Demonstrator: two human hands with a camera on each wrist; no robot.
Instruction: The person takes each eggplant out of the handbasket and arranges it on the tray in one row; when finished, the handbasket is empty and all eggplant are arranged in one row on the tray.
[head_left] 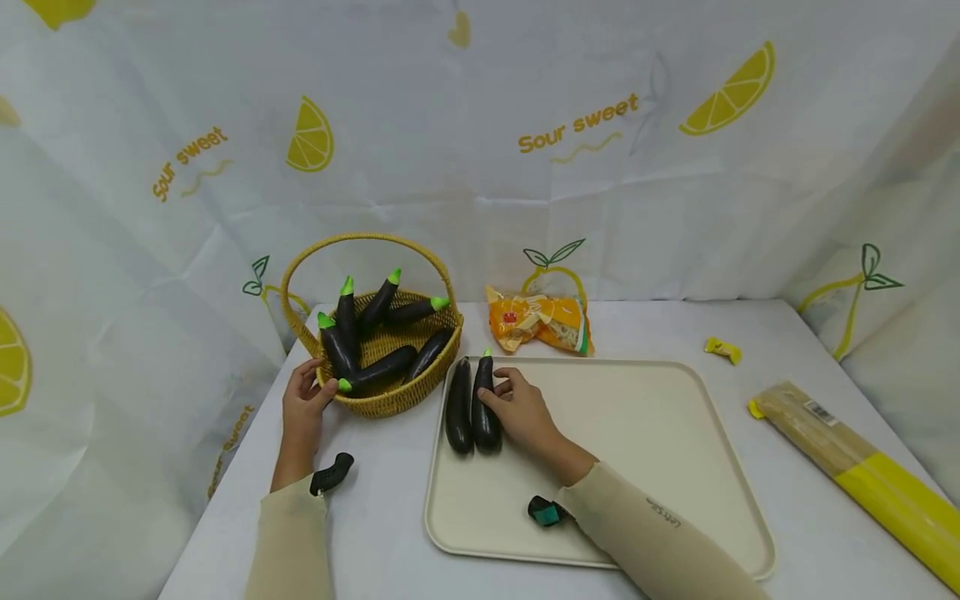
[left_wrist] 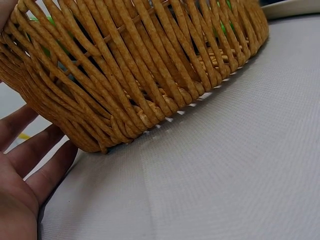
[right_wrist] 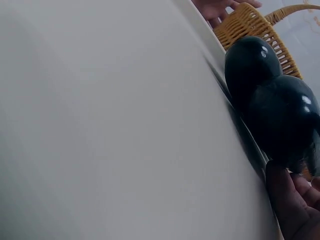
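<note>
My left hand holds the near left side of a wicker basket, thumb at the rim and fingers along the outer wall. Several dark eggplants with bright green stems lie inside it. On the beige tray, two eggplants lie side by side at the left edge. The right hand pinches the right-hand eggplant near its upper part, thumb on top. Its neighbour is the tray's leftmost eggplant. In the right wrist view, the rounded end of the held eggplant overlaps the other.
Behind the tray lies an orange food bag. A small yellow wrapped piece sits at the back right. A long yellow-and-clear pack slants along the right side. The basket's tall handle arches over it. A lemon-print cloth hangs behind.
</note>
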